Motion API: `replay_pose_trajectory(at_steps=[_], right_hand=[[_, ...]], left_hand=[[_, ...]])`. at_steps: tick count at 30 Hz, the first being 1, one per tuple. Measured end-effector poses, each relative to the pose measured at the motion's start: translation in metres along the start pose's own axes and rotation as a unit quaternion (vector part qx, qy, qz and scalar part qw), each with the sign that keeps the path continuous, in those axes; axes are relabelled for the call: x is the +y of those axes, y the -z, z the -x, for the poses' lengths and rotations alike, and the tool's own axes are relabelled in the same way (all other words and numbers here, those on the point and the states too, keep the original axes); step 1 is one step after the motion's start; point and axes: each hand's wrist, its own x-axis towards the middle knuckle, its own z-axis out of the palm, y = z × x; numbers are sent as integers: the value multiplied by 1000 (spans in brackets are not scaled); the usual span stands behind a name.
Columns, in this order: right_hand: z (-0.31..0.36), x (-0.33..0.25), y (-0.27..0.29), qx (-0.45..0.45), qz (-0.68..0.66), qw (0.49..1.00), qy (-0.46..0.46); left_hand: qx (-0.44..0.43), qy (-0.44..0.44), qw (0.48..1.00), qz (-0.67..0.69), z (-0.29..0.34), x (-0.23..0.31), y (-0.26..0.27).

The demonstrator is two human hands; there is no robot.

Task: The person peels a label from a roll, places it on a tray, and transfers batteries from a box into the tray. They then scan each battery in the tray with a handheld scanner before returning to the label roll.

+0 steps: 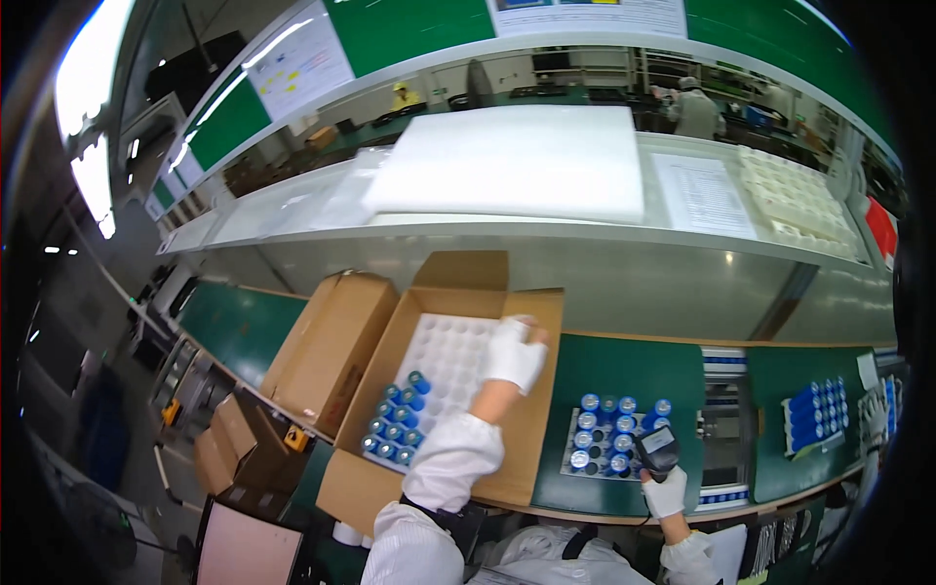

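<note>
My left hand, in a white glove with bare fingertips, is over the far right part of an open cardboard box. Its fingers are curled, and what they hold, if anything, is hidden. Inside the box lies a white tray of round pockets, with several blue cylindrical cells standing at its near left. My gloved right hand is closed around a black handheld scanner. The scanner's head is beside a smaller tray holding several blue cells upright.
A second cardboard box stands to the left. More blue cells stand at the right, past a conveyor gap in the green bench. Above, a shelf holds a white foam sheet and stacked trays. A gloved hand shows far right.
</note>
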Motion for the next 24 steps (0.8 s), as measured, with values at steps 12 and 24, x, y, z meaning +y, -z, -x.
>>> replay_pose_trajectory(at_steps=[12,24], right_hand=[[-2,-16,-25,-47,-8,999,1],[11,-33,-11,12,53,997,57]], left_hand=[[-180,336,825,-418,55,-215,122],[111,277,946,-128,44,-220,128]])
